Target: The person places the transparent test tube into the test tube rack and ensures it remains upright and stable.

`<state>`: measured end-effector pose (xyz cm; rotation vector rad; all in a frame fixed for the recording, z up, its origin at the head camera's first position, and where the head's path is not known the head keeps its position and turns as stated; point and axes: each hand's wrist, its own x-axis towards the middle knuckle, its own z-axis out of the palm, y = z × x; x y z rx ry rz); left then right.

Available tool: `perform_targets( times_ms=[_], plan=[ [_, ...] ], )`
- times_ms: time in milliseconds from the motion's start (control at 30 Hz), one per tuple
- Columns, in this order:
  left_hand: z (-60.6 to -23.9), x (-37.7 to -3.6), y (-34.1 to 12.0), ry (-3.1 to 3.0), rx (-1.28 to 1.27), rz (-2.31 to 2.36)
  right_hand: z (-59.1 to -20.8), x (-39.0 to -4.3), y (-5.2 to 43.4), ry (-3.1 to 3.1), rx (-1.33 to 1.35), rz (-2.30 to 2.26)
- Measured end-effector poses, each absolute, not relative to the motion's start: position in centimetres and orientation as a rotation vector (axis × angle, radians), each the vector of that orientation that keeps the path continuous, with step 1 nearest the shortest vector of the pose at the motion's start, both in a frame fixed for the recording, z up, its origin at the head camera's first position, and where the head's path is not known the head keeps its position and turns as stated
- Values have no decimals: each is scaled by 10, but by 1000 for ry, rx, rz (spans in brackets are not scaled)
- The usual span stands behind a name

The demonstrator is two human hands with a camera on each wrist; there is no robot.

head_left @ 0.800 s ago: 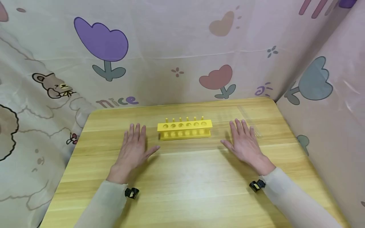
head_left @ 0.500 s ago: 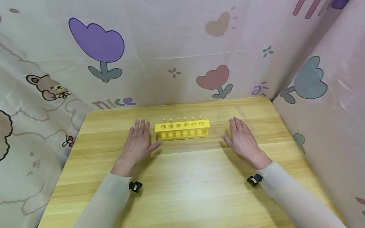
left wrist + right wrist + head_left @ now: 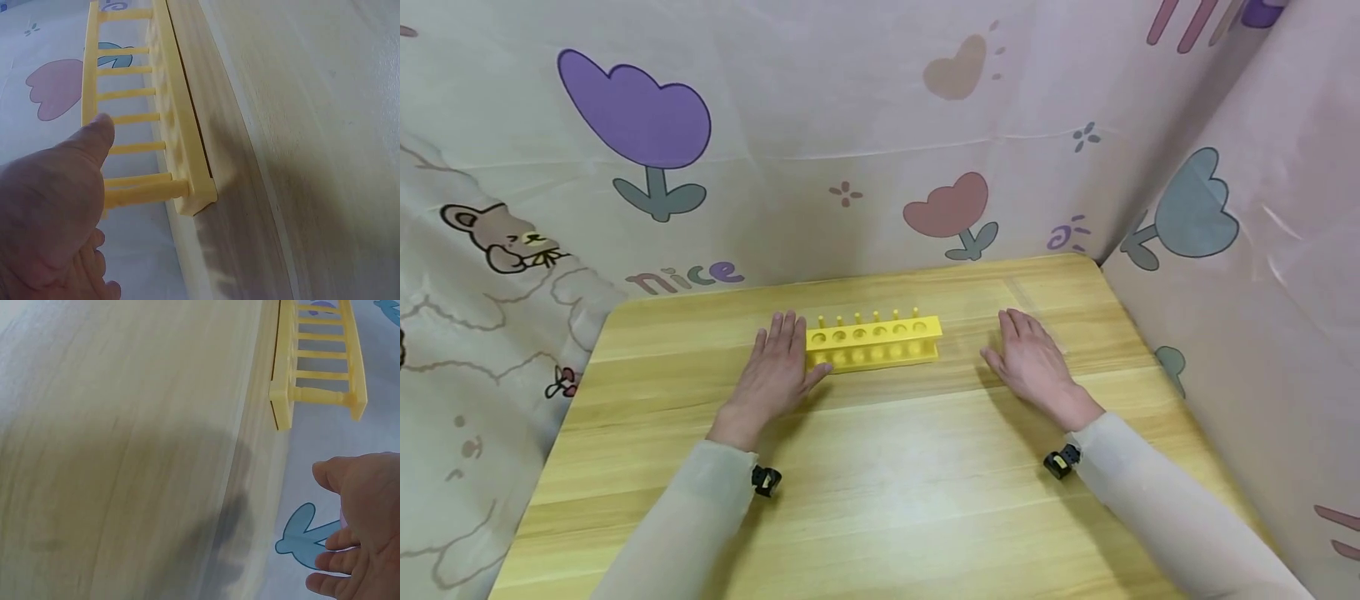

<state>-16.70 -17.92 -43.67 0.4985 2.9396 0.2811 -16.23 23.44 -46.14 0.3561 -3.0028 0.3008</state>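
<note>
**Light rack, open hands: a nudge could slide or tip it**

Nearest the person, the front half of the wooden table carries only the two sleeved forearms, each with a small black wrist camera strapped on.

Farther in, the left hand lies flat, fingers straight and together, holding nothing. Its fingertips and thumb sit just beside the left end of the yellow test tube rack; the left wrist view shows the thumb close to the rack's end post, but whether skin touches plastic cannot be told. The right hand is also flat and open, gripping nothing, and lies apart from the rack's right end, towards the table's right edge.

The rack stands upright, parallel to the far edge and about midway between the left and right edges, with its six holes vacant and a row of pegs behind them.

Risks, as a judgement: the rack looks light and unloaded, so a one-sided push from the left hand would likely skid or swing it rather than seat it. Pressure high on the end post could tip it onto its side. With the right hand apart from it, nothing braces the far end.

Beyond the far edge hangs a pink curtain printed with tulips.
</note>
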Motion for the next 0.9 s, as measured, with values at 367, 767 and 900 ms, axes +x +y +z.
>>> perform_targets(
  times_ms=[367, 767, 900],
  plan=[
    [-434, -170, -179, 2924, 519, 244, -458, -173, 238, -3035, 305, 292],
    [-434, -168, -179, 2914, 497, 254, -450, -216, 273, -3076, 31, 140],
    [-434, -168, -178, 2909, 499, 254, -449, -226, 285, -3143, -28, 95]
  ],
)
